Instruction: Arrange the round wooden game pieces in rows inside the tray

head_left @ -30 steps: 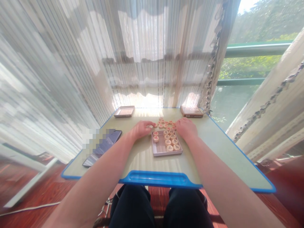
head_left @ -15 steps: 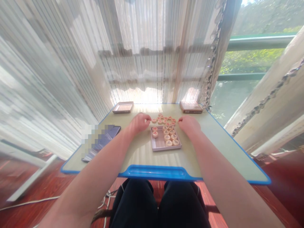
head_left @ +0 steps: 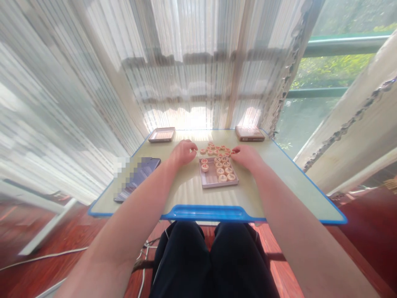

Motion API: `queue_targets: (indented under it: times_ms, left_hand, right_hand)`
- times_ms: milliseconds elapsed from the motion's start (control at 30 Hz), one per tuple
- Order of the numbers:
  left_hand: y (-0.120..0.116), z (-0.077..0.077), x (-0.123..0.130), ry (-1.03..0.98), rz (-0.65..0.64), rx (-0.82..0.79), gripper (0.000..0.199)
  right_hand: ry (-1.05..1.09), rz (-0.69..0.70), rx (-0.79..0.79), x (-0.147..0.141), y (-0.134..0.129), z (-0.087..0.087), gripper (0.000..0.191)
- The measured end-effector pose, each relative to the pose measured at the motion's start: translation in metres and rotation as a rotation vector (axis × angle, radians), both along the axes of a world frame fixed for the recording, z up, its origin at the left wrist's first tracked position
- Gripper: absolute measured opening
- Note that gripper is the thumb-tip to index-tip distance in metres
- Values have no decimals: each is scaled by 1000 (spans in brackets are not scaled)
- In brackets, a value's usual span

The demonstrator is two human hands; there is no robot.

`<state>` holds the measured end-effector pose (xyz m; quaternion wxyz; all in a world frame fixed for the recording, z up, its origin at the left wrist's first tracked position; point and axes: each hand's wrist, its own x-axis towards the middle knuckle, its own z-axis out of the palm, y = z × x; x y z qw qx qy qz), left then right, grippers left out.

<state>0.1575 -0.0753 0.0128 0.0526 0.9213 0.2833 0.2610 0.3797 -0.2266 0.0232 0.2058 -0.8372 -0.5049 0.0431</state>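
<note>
A shallow box (head_left: 211, 184) near the middle of the table holds round wooden pieces, red-marked ones (head_left: 204, 167) at its left and several black-marked ones (head_left: 222, 178) at its right. Behind it, more red-marked pieces (head_left: 210, 152) lie loose on the table. My left hand (head_left: 186, 152) is left of these, fingers curled together; whether anything is between the fingertips is too small to tell. My right hand (head_left: 243, 155) is closed at the right end of the loose pieces, its fingertips pinched at a red-marked piece.
An open shallow tray (head_left: 161, 134) stands at the back left of the table (head_left: 294, 194), and a closed flat box (head_left: 249, 133) at the back right. A dark phone-like device (head_left: 139, 178) lies left of my left arm. Curtains hang behind the table.
The view has shifted slightly. My right hand has moved a little closer to the loose pieces, its fingertips now at the rightmost ones. The pieces in the box look the same.
</note>
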Motion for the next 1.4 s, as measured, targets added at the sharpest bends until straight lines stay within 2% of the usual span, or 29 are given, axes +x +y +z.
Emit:
queue_targets:
  times_ms: [100, 200, 333, 400, 467, 533, 567, 633, 733, 867, 1033, 1400]
  left_hand:
    - [5, -6, 3, 24, 65, -119, 34]
    - [10, -12, 8, 11, 217, -291, 38]
    - [12, -16, 14, -18, 291, -349, 37]
    - [9, -16, 13, -2, 302, -335, 37]
    - [4, -14, 11, 20, 312, -283, 36]
    - [-2, -11, 7, 60, 351, -229, 35]
    - [-4, -9, 6, 86, 385, -220, 35]
    - [-9, -6, 4, 128, 459, -237, 34]
    - [-17, -5, 2, 125, 517, -260, 34]
    - [-27, -6, -2, 98, 492, -229, 35]
    - [-31, -5, -4, 101, 464, -265, 34]
    - [-29, -1, 4, 161, 477, -272, 30]
  right_hand:
    - [17, 15, -8, 0, 2, -2, 30]
    - [60, 24, 14, 2, 3, -4, 30]
    - [98, -5, 43, 0, 0, 0, 29]
    - [115, 5, 119, -8, -4, 5, 28]
    - [123, 103, 256, -22, -10, 10, 27]
    - [75, 294, 377, -42, -16, 13, 26]
    - [-4, 374, 410, -53, -18, 13, 26]
    - [-161, 428, 461, -72, -23, 13, 31]
    - [-207, 549, 401, -90, -28, 11, 26]
    - [-174, 635, 320, -91, -30, 11, 13]
    - [-119, 572, 229, -88, -29, 14, 14]
    - [-168, 516, 21, -95, -33, 20, 17]
